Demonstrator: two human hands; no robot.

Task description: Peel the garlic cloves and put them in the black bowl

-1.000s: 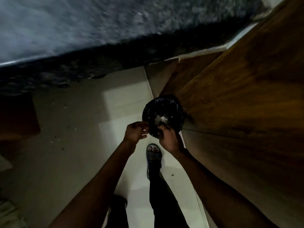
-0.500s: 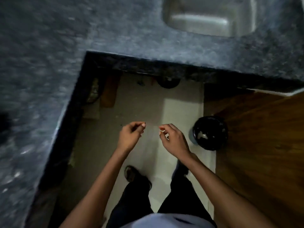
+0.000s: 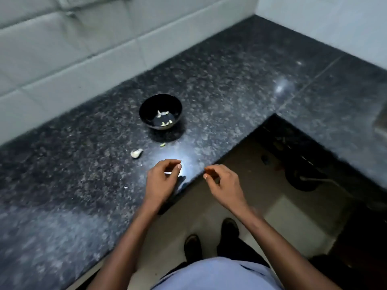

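The black bowl (image 3: 160, 111) stands on the dark granite counter (image 3: 230, 84) with several peeled garlic cloves (image 3: 165, 122) inside. An unpeeled garlic piece (image 3: 136, 153) and a small clove bit (image 3: 162, 144) lie on the counter in front of the bowl. My left hand (image 3: 160, 183) hovers over the counter's front edge, below the bowl, and pinches a small white garlic piece (image 3: 167, 173) between thumb and fingers. To its right, over the floor gap, my right hand (image 3: 223, 183) has loosely curled fingers and holds nothing that I can see.
A white tiled wall (image 3: 69, 59) runs behind the counter. The counter bends round to the right, where a sink corner (image 3: 381, 120) shows. Below the edge lies the floor (image 3: 282, 212) with my feet (image 3: 209, 239) and a dark round object (image 3: 301, 176).
The view has swung from a black bin on the floor up to the counter. Both hands have left the bin and now hang at the counter's edge, the left still pinched.
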